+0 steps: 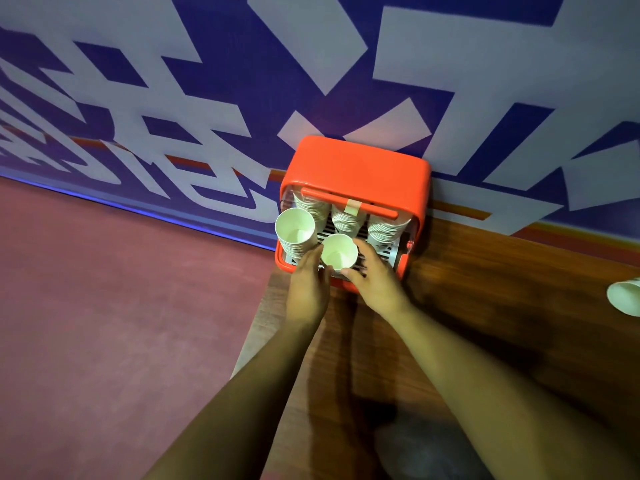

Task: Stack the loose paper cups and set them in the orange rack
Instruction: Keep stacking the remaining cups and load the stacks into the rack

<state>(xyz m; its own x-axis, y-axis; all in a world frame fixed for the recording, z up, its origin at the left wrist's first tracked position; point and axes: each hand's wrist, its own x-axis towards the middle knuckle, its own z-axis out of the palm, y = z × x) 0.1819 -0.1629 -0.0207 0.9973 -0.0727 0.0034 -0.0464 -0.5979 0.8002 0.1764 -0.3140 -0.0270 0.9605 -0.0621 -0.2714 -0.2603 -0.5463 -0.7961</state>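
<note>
Four stacks (296, 233) sit in orange plastic rack (356, 161); left grip (308, 282), right grip (375, 282) clasp fifth white paper-cup stack (339, 254); one loose white cup (625, 296) lies outside.

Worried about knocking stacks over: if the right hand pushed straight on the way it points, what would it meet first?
The cup that the right hand grips; past it, probably the tall stack in the orange rack, though depth is unclear.
</note>
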